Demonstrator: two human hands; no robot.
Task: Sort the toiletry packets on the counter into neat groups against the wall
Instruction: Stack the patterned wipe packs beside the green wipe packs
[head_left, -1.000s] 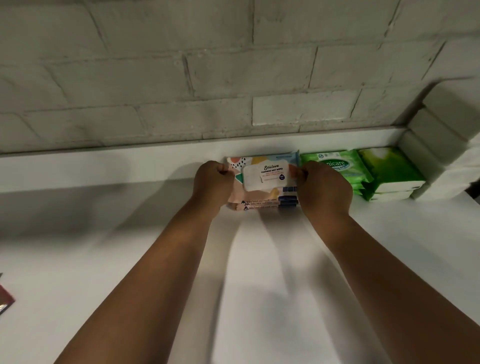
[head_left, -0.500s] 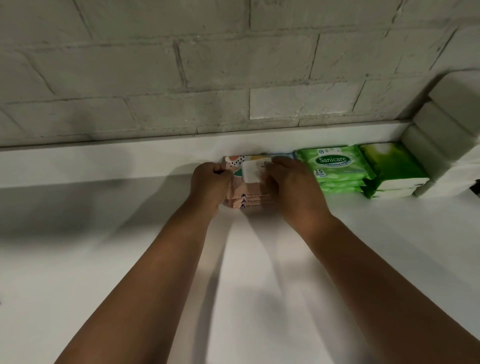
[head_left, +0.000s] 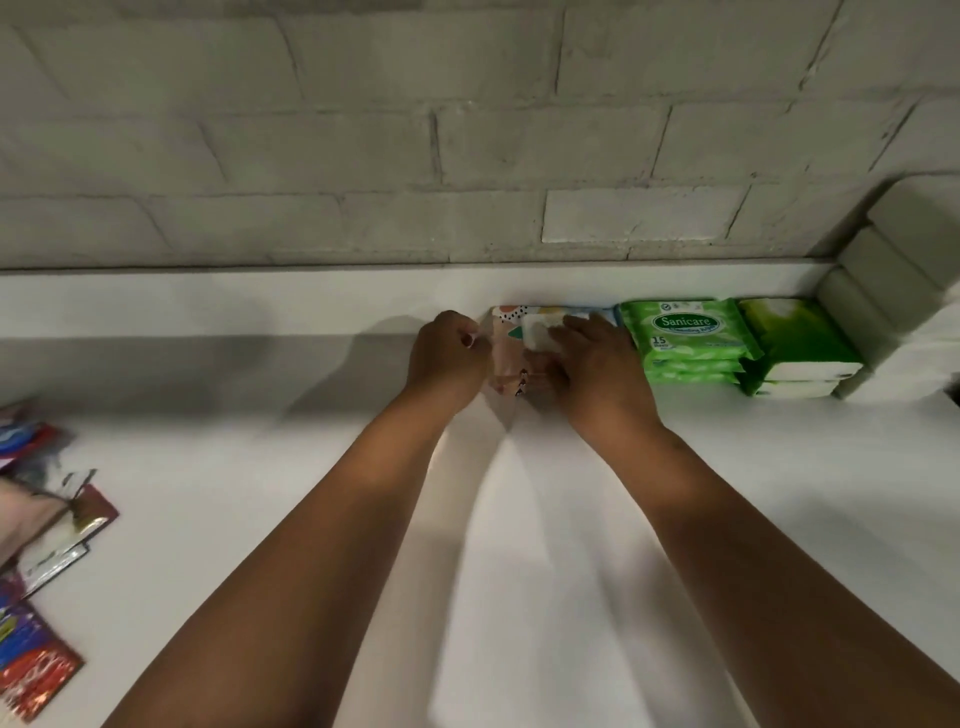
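Shifted further over the pink patterned wipes pack (head_left: 506, 347), right hand (head_left: 597, 364) covers its white label.

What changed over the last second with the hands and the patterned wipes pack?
The right hand left the pack's right end and now lies on top of the wipes pack, covering its white label. The left hand kept its grip on the left end. The pack stayed against the wall, beside the green packs.
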